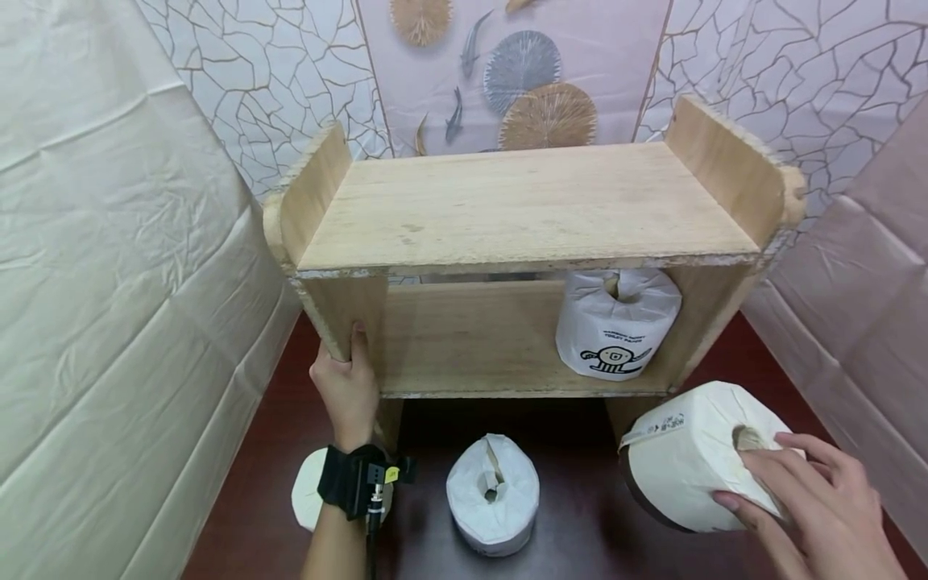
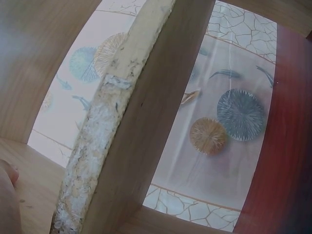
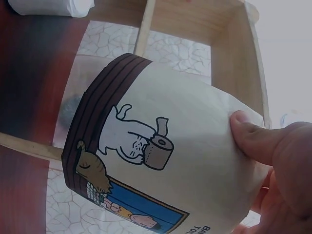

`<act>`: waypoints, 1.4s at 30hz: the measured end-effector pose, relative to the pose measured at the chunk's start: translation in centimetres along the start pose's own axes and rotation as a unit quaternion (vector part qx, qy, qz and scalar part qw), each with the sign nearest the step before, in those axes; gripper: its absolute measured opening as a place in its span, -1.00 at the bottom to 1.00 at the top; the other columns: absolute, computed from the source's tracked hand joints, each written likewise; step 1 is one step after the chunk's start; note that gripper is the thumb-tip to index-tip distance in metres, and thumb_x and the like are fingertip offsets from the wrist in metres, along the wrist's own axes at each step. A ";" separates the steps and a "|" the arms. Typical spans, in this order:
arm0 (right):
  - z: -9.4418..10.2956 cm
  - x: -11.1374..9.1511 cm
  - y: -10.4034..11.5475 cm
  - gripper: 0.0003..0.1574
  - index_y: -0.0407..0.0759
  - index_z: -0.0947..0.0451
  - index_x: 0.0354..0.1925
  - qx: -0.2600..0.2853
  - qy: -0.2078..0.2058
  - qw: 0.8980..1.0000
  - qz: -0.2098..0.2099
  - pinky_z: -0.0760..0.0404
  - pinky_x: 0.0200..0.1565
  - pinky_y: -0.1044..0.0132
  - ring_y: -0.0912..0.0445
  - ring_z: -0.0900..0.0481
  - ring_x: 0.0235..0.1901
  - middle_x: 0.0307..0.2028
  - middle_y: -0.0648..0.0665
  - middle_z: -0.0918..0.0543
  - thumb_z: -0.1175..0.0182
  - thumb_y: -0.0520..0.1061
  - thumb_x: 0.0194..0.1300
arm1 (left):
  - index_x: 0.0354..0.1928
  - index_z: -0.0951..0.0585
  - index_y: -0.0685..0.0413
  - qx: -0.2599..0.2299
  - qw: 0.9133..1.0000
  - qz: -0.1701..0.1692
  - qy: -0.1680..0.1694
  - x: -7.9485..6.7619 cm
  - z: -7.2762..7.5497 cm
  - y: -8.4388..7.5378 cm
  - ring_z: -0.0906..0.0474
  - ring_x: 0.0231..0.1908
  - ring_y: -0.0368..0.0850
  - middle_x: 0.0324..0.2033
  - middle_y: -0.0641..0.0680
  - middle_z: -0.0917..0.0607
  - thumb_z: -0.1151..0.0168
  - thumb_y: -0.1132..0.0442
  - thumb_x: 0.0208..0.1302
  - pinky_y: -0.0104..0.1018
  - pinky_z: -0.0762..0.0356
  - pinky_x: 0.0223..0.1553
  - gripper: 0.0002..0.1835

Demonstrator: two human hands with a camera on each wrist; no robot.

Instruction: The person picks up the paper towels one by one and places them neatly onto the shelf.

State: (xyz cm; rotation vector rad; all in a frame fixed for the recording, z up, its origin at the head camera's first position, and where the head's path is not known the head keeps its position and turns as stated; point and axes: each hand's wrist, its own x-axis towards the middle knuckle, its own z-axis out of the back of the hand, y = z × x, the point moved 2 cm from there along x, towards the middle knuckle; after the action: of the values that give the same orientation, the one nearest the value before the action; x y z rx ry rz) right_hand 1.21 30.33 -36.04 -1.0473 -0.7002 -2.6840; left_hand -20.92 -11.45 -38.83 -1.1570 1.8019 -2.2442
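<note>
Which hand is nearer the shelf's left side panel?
Left: the left hand grips the panel; the right hand is well to its right, holding a toilet roll.

The shelf [image 1: 529, 213] is bare wood, smooth and matt on its faces; its board edge [image 2: 100, 126] is rough and chipped. The toilet rolls [image 1: 677, 471] have creased matt paper wrappers. The table [image 1: 569, 491] is smooth and semi-glossy. The side drape [image 1: 109, 282] resembles creased cloth; the wrist strap [image 1: 337, 482], matt fabric.
</note>
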 end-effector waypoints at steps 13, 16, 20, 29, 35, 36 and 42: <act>0.8 1.6 0.9 -0.09 -0.27 -0.65 -0.26 0.019 -0.041 0.995 0.090 -0.05 0.35 0.49 0.50 -0.23 0.37 -0.03 0.63 -0.48 -0.07 0.56 0.45 | 0.15 -0.68 0.32 0.005 1.000 -0.005 -0.003 0.0 0.2 0.0 -0.75 -0.14 0.03 -0.09 0.28 -0.80 -0.29 0.06 0.53 -0.45 -0.58 -0.21 -0.57; 1.2 1.8 1.2 -0.09 -0.26 -0.64 -0.26 0.013 -0.039 0.996 0.085 -0.05 0.30 0.55 0.48 -0.21 0.37 -0.08 0.56 -0.53 -0.05 0.56 0.46 | 0.16 -0.68 0.31 0.006 1.000 -0.008 0.000 -0.1 0.2 -0.1 -0.76 -0.13 0.04 -0.08 0.28 -0.80 -0.29 0.06 0.53 -0.39 -0.60 -0.20 -0.57; 1.5 2.5 1.7 -0.09 -0.28 -0.62 -0.30 0.004 -0.059 0.992 0.113 -0.11 0.31 0.57 0.48 -0.33 0.27 -0.25 0.23 -0.67 -0.04 0.54 0.48 | 0.18 -0.68 0.29 0.006 1.000 -0.012 0.004 -0.2 0.2 -0.2 -0.76 -0.11 0.04 -0.06 0.27 -0.80 -0.28 0.07 0.54 -0.25 -0.63 -0.18 -0.57; 2.3 5.8 3.6 -0.19 -0.37 -0.63 -0.39 0.033 -0.107 0.962 0.248 -0.29 0.40 0.38 0.31 -0.53 -0.41 -0.46 -0.22 -0.68 -0.12 0.35 0.56 | 0.13 -0.69 0.32 -0.005 1.000 -0.013 -0.003 -0.1 0.2 -0.1 -0.73 -0.15 0.00 -0.08 0.27 -0.80 -0.30 0.10 0.52 -0.46 -0.55 -0.17 -0.60; 2.7 6.2 4.0 -0.22 -0.41 -0.63 -0.33 0.052 -0.086 0.966 0.238 -0.19 0.45 0.28 0.49 -0.43 0.22 -0.32 -0.15 -0.70 -0.09 0.31 0.59 | 0.10 -0.71 0.28 -0.009 1.000 -0.013 -0.005 -0.2 0.5 -0.1 -0.72 -0.16 -0.02 -0.10 0.24 -0.80 -0.30 0.12 0.52 -0.46 -0.55 -0.18 -0.64; 2.8 6.3 4.0 -0.22 -0.41 -0.63 -0.32 0.053 -0.082 0.967 0.233 -0.17 0.45 0.28 0.45 -0.40 0.29 -0.32 -0.15 -0.70 -0.09 0.31 0.59 | 0.10 -0.71 0.27 -0.010 1.000 -0.015 -0.003 -0.1 0.4 -0.1 -0.73 -0.17 -0.01 -0.11 0.24 -0.80 -0.30 0.11 0.52 -0.46 -0.55 -0.20 -0.65; 3.6 6.6 4.1 -0.20 -0.35 -0.66 -0.26 0.038 -0.037 0.981 0.187 -0.11 0.43 0.31 0.30 -0.30 0.42 -0.26 -0.10 -0.69 -0.06 0.37 0.58 | 0.14 -0.71 0.24 -0.016 1.000 -0.015 0.002 0.0 0.1 -0.3 -0.75 -0.13 0.01 -0.06 0.23 -0.80 -0.28 0.10 0.54 -0.46 -0.57 -0.19 -0.63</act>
State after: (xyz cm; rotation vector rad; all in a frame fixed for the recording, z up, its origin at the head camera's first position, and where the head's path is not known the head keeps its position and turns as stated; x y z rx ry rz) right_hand -0.19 28.53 -27.72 -1.1360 -0.5481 -2.2916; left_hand -20.76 -11.44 -38.61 -1.1944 1.8403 -2.2434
